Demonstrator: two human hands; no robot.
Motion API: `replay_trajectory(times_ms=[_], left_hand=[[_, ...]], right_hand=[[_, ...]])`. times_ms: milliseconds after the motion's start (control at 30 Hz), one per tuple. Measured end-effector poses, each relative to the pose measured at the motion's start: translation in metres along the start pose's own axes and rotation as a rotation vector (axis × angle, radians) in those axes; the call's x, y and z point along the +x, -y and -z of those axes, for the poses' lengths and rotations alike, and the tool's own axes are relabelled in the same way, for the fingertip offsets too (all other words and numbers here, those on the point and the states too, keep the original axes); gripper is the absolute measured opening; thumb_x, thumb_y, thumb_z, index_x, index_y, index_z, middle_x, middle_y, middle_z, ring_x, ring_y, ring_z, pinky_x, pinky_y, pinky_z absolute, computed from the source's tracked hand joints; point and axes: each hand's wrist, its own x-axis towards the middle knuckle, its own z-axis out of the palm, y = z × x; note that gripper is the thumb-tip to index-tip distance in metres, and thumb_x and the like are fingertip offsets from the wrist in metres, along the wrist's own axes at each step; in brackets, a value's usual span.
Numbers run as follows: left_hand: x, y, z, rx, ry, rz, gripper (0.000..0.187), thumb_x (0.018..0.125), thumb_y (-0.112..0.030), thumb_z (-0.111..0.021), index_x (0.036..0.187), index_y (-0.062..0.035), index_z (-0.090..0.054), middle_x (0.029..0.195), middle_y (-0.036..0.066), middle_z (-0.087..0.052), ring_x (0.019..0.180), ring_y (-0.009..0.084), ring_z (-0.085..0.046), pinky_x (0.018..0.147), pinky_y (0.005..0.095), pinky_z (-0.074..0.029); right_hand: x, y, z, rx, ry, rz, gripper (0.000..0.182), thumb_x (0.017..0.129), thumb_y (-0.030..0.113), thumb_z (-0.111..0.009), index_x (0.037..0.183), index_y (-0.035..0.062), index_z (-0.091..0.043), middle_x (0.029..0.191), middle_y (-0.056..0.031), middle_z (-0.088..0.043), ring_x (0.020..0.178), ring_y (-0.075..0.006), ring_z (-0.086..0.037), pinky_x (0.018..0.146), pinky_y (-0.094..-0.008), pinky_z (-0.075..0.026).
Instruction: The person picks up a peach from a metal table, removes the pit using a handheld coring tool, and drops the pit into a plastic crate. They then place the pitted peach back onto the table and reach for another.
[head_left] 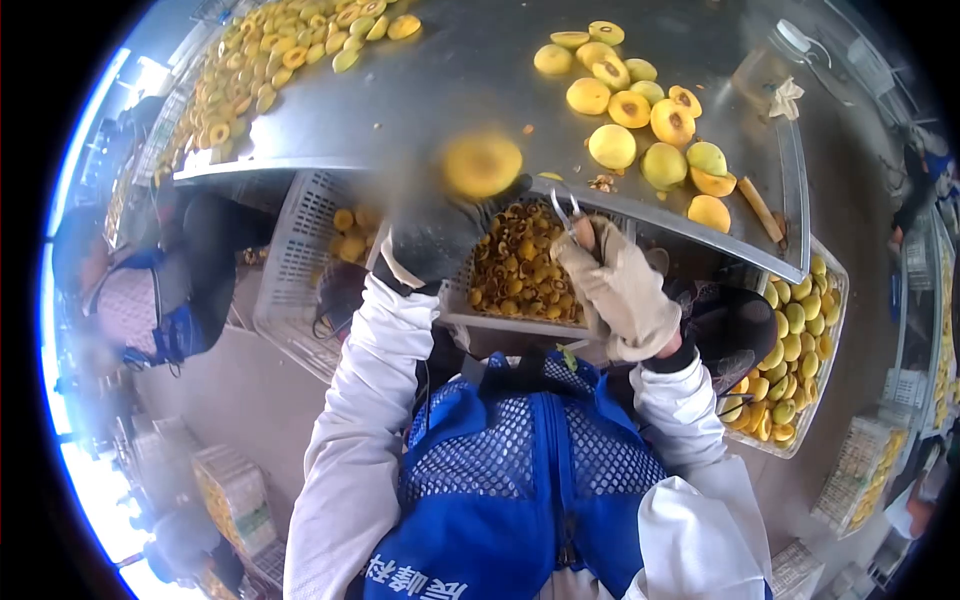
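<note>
My left hand (435, 235), in a dark glove, holds a yellow peach half (482, 165) up at the table edge, cut side showing; both are smeared, and the fingertips are hidden. My right hand (622, 285), in a beige glove, is wrapped round the wooden handle of a pitting knife (580, 228). Its curved metal prongs point up and away from me, apart from the peach half. Below and between my hands sits a crate full of brown-yellow pit scraps (525, 265). Several peach halves (630, 108) lie on the metal table (450, 75) beyond my right hand.
A pile of peach halves (290, 50) covers the table's far left. A wooden stick (762, 208) and a clear jug (765, 65) are at the right edge. A crate of peaches (800, 350) stands right, a white crate (300, 250) left. Another person (160, 290) sits at left.
</note>
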Motion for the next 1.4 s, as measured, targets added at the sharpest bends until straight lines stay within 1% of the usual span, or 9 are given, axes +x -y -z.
replay_trajectory(times_ms=[200,333,667,1000,1100,1167,1200,1267,1400], left_hand=[[-0.035,-0.012,0.005,0.396,-0.013,-0.130,0.048,0.088,-0.007,-0.076,0.129,0.0058,-0.055,0.112,0.014,-0.069,0.102,0.0202,-0.067,0.092,0.0326,-0.053],[-0.048,-0.014,-0.002,0.126,-0.065,-0.216,0.042,0.086,-0.001,-0.072,0.124,0.0040,-0.057,0.116,0.015,-0.066,0.109,0.0243,-0.064,0.097,0.0353,-0.050],[-0.050,0.014,0.002,0.404,0.094,-0.295,0.058,0.081,0.007,-0.069,0.134,0.0025,-0.046,0.119,0.013,-0.064,0.113,0.0262,-0.062,0.106,0.0396,-0.044],[-0.049,0.008,0.014,0.148,0.219,-0.189,0.076,0.075,0.008,-0.075,0.142,0.0017,-0.041,0.126,0.013,-0.062,0.115,0.0234,-0.061,0.104,0.0354,-0.048],[-0.051,0.012,0.020,0.099,0.270,-0.163,0.074,0.075,0.011,-0.073,0.142,0.0017,-0.043,0.128,0.014,-0.061,0.117,0.0239,-0.061,0.103,0.0349,-0.048],[-0.053,0.013,0.025,-0.053,0.309,-0.048,0.072,0.076,0.013,-0.070,0.142,0.0017,-0.044,0.130,0.014,-0.060,0.118,0.0242,-0.060,0.104,0.0346,-0.048],[-0.055,0.013,0.026,0.064,0.324,-0.099,0.070,0.077,0.015,-0.067,0.142,0.0015,-0.046,0.131,0.014,-0.060,0.119,0.0246,-0.060,0.104,0.0347,-0.048],[-0.056,0.029,0.037,0.178,0.342,-0.148,0.068,0.077,0.018,-0.063,0.141,0.0014,-0.048,0.132,0.014,-0.059,0.119,0.0250,-0.060,0.105,0.0348,-0.048],[-0.044,0.054,0.048,0.206,0.495,-0.148,0.064,0.079,0.019,-0.060,0.139,0.0009,-0.051,0.133,0.014,-0.058,0.119,0.0254,-0.060,0.105,0.0343,-0.048]], right_hand=[[0.017,0.030,-0.013,-0.247,0.087,0.016,0.040,0.098,0.036,-0.062,0.111,-0.0017,-0.059,0.092,-0.0191,-0.070,0.087,-0.0331,-0.069,0.079,-0.0392,-0.052],[0.026,0.029,-0.024,-0.441,0.145,0.112,0.046,0.099,0.042,-0.059,0.113,-0.0017,-0.058,0.098,-0.0258,-0.070,0.096,-0.0409,-0.068,0.081,-0.0431,-0.051],[0.021,0.052,-0.034,-0.381,0.326,-0.163,0.055,0.100,0.047,-0.054,0.120,-0.0045,-0.053,0.080,-0.0190,-0.069,0.057,-0.0242,-0.068,0.051,-0.0341,-0.051],[0.020,0.049,-0.025,-0.207,0.488,-0.264,0.058,0.100,0.045,-0.056,0.123,-0.0079,-0.052,0.073,-0.0141,-0.066,0.051,-0.0194,-0.064,0.046,-0.0329,-0.049],[0.028,0.017,-0.030,-0.257,0.506,-0.180,0.056,0.100,0.045,-0.056,0.122,-0.0067,-0.053,0.071,-0.0129,-0.065,0.050,-0.0195,-0.064,0.045,-0.0330,-0.049],[0.040,-0.031,-0.039,-0.580,0.290,0.478,0.052,0.099,0.043,-0.057,0.116,-0.0057,-0.057,0.067,-0.0113,-0.065,0.048,-0.0198,-0.063,0.045,-0.0336,-0.049],[0.035,-0.014,-0.035,-0.577,0.288,0.476,0.052,0.099,0.043,-0.057,0.116,-0.0057,-0.057,0.067,-0.0113,-0.065,0.048,-0.0198,-0.063,0.045,-0.0336,-0.049],[0.022,0.035,-0.025,-0.383,0.522,-0.122,0.046,0.098,0.041,-0.059,0.108,-0.0032,-0.062,0.062,-0.0080,-0.062,0.044,-0.0172,-0.059,0.043,-0.0312,-0.045],[0.023,0.029,-0.015,-0.204,0.648,-0.361,0.041,0.099,0.039,-0.059,0.102,-0.0020,-0.065,0.058,-0.0033,-0.056,0.041,-0.0118,-0.050,0.041,-0.0275,-0.038]])
